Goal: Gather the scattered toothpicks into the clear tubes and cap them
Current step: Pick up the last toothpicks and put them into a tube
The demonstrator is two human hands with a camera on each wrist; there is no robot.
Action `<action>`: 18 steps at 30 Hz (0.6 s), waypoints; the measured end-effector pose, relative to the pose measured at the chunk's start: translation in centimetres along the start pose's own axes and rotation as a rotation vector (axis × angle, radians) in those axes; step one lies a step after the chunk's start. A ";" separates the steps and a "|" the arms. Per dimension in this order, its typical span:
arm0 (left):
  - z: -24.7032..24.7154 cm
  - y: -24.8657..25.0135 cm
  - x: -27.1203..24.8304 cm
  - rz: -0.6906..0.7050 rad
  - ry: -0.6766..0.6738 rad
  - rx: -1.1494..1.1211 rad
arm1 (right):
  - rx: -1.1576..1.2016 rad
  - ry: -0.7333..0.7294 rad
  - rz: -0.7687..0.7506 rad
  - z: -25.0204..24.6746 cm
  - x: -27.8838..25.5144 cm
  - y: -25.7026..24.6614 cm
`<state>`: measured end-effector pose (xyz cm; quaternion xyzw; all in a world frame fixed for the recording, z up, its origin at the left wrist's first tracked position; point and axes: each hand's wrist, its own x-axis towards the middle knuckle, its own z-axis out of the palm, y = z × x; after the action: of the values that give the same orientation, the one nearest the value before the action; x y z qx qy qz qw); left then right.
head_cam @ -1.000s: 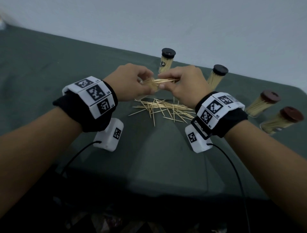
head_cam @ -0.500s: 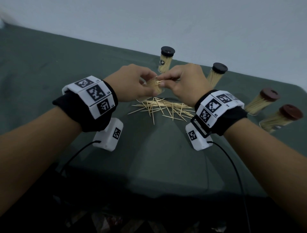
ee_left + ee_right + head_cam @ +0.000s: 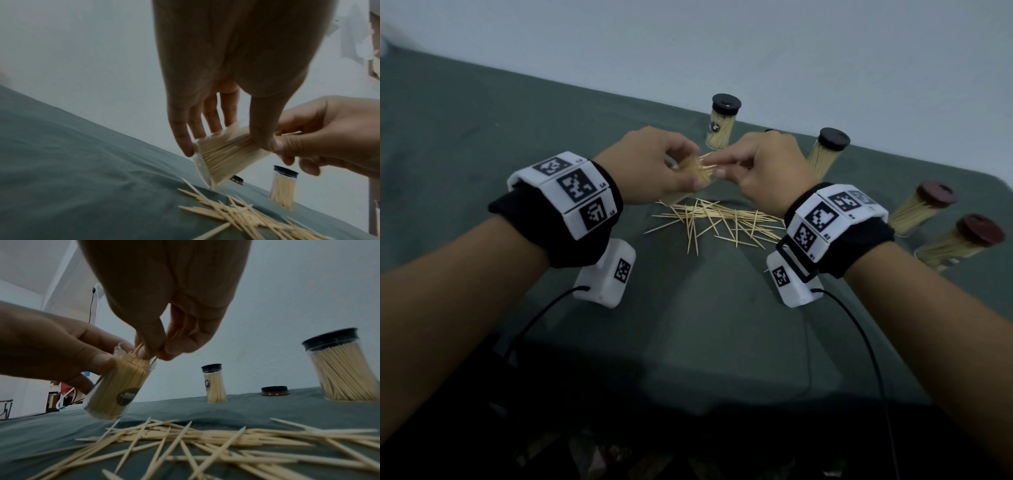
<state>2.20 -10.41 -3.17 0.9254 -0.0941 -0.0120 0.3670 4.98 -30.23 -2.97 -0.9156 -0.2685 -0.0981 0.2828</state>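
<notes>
The left hand [image 3: 643, 168] is curled around an open clear tube [image 3: 117, 382] and holds it tilted above the green cloth [image 3: 705, 325], just over the far-left edge of the loose pile of toothpicks [image 3: 719, 222]; I judge the tilt is there so that the mouth faces the other hand. The right hand [image 3: 763, 168] pinches a few toothpicks between thumb and fingertips [image 3: 144, 352] right at that mouth, probably to slide them in with the points aligned. The tube looks almost full; pale sticks are packed tight and parallel behind a dark round label, and it has no cap. Many toothpicks are not yet gathered; they lie crossed on the cloth, thin and pointed. Behind the pile stand two filled tubes with black caps [image 3: 726, 102]; to the right of it two tubes with brown caps [image 3: 935, 195]; one loose cap [image 3: 275, 391] lies on the cloth behind the pile.
</notes>
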 end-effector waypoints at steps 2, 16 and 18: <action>-0.2 -0.1 0.0 -0.004 -0.004 -0.014 | -0.007 0.003 0.022 -0.3 0.0 0.1; 0.0 0.0 -0.3 0.002 -0.036 -0.102 | 0.145 0.083 0.004 -0.7 -0.3 -0.4; 0.2 0.3 -0.4 0.022 -0.084 -0.131 | 0.163 0.084 -0.036 -0.4 -0.3 -0.5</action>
<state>1.78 -10.69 -3.13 0.8970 -0.1185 -0.0528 0.4224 4.42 -30.25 -2.47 -0.8798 -0.2798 -0.1191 0.3654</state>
